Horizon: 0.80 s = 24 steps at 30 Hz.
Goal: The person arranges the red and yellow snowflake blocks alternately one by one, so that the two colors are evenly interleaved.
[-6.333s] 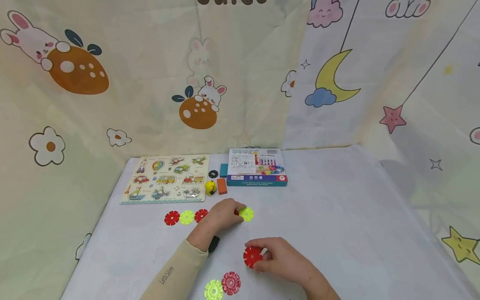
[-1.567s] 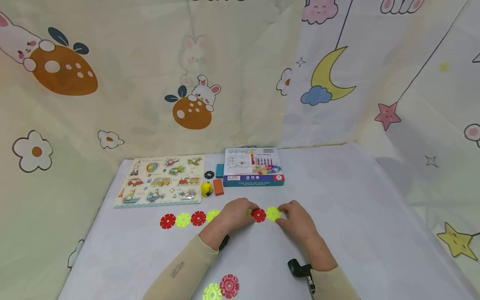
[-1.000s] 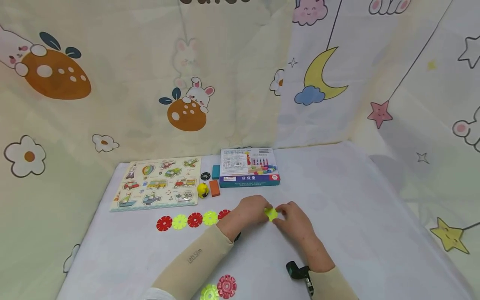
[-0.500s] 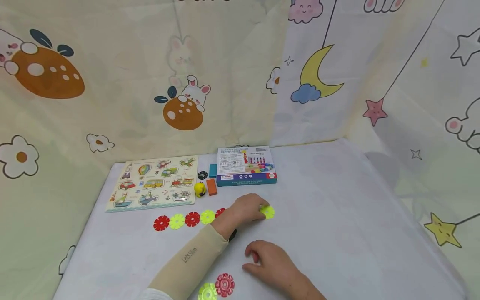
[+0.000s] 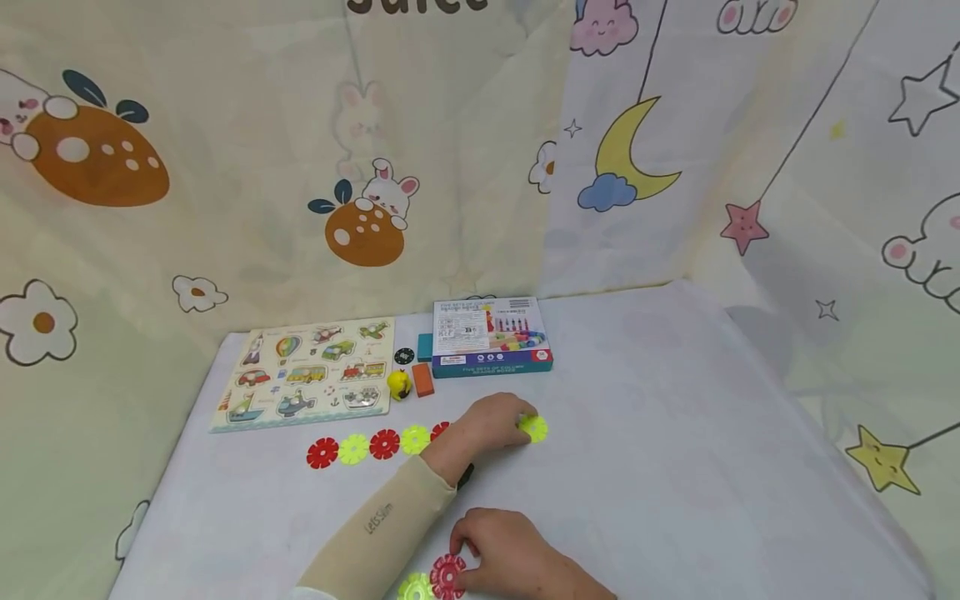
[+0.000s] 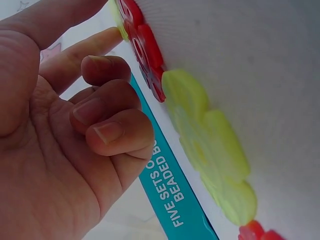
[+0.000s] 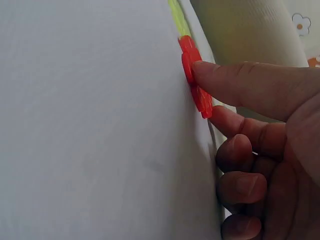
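Note:
Notched flower-shaped plastic discs, red and yellow-green by turns, lie in a row across the white cloth, with a red disc at its left end. My left hand reaches over the row, hiding part of it. Its thumb and index finger pinch the yellow-green disc at the right end; the other fingers curl in the left wrist view. Nearer me, my right hand pinches a loose red disc between thumb and index finger. In the right wrist view that red disc stands edge-on, beside a yellow-green disc.
Behind the row lie a vehicle puzzle board and a beaded-column box. Between them sit a yellow toy figure, an orange block, a teal block and a black round piece. A printed curtain hangs behind.
The row has grown rightward by a red and a yellow-green disc. My right hand has let go at the row's end and come back to the loose red disc. My left hand has shifted right.

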Motion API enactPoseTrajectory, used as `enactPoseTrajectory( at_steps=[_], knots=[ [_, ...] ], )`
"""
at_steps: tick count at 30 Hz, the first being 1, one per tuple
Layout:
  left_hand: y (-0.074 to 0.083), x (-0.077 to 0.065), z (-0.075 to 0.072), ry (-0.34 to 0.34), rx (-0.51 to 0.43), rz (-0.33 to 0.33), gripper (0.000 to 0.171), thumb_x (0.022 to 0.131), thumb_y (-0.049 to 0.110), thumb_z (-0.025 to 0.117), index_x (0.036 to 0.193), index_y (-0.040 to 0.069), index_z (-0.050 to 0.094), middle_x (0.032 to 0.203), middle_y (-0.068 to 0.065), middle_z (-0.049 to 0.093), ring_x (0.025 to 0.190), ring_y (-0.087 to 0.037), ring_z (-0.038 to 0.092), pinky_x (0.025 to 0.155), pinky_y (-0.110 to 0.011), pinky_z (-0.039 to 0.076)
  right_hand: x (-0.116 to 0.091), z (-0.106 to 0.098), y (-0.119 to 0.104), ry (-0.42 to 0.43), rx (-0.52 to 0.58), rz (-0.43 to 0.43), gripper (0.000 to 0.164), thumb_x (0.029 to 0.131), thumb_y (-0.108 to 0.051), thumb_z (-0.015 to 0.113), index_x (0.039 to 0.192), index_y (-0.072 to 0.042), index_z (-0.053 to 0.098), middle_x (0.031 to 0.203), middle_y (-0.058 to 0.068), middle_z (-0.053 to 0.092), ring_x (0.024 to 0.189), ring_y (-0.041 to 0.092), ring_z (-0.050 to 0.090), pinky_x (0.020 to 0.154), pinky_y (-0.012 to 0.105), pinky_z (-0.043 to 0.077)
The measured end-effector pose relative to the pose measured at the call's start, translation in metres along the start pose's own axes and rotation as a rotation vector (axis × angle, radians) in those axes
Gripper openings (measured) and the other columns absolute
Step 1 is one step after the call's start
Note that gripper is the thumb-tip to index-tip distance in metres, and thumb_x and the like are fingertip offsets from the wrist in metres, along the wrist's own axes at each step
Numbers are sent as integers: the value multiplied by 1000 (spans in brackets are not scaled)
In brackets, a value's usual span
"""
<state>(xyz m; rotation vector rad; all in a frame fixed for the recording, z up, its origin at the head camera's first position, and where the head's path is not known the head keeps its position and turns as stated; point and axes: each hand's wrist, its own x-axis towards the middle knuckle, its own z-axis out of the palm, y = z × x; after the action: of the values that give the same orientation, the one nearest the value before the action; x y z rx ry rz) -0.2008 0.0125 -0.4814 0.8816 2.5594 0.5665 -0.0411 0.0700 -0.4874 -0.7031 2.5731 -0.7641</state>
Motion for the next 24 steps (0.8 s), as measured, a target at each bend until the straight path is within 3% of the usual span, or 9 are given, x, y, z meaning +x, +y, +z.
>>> enactPoseTrajectory(
  at_steps=[8, 13, 15, 18, 21, 24],
  knots=[
    [2, -1, -1, -1, -8, -8, 46, 79, 31, 75, 123, 26, 64, 112, 8, 61, 102, -13, 50, 87, -33, 44, -2, 1, -12, -81, 187, 97, 18, 73, -24, 77, 74, -27, 59, 68, -11, 49, 62, 3, 45, 57, 21, 39],
    [3, -1, -1, -1, 4, -5, 46, 80, 32, 74, 124, 26, 63, 111, 8, 61, 100, -13, 50, 86, -32, 44, -17, -1, -8, -120, 511, 113, 12, 78, -20, 72, 73, -22, 61, 61, -5, 53, 57, 8, 50, 53, 23, 41],
    [3, -2, -1, -1, 7, -1, 46, 80, 32, 74, 124, 25, 63, 111, 7, 61, 100, -13, 50, 86, -32, 44, -22, -6, -4, -145, 658, 115, 8, 80, -16, 69, 81, -20, 63, 64, -1, 57, 58, 12, 53, 54, 24, 43],
    [3, -2, -1, 3, 12, 3, 45, 80, 32, 74, 124, 25, 64, 110, 6, 61, 98, -12, 50, 86, -31, 44, -26, -17, 3, -157, 781, 110, 20, 82, -9, 66, 98, -19, 64, 76, 3, 61, 60, 19, 57, 56, 25, 46],
    [2, 0, -1, 7, 23, 2, 46, 79, 33, 75, 123, 25, 64, 109, 7, 62, 97, -12, 50, 84, -30, 45, -28, -33, 13, -126, 823, 76, 33, 84, -6, 62, 114, -19, 64, 84, 6, 64, 63, 27, 62, 56, 23, 46],
    [1, 1, 0, 7, 31, -4, 46, 79, 34, 76, 123, 26, 64, 110, 8, 62, 98, -11, 51, 84, -30, 45, -31, -50, 27, -68, 822, 66, 34, 88, -12, 64, 122, -14, 63, 85, 8, 67, 68, 31, 65, 58, 21, 47]
  ],
)
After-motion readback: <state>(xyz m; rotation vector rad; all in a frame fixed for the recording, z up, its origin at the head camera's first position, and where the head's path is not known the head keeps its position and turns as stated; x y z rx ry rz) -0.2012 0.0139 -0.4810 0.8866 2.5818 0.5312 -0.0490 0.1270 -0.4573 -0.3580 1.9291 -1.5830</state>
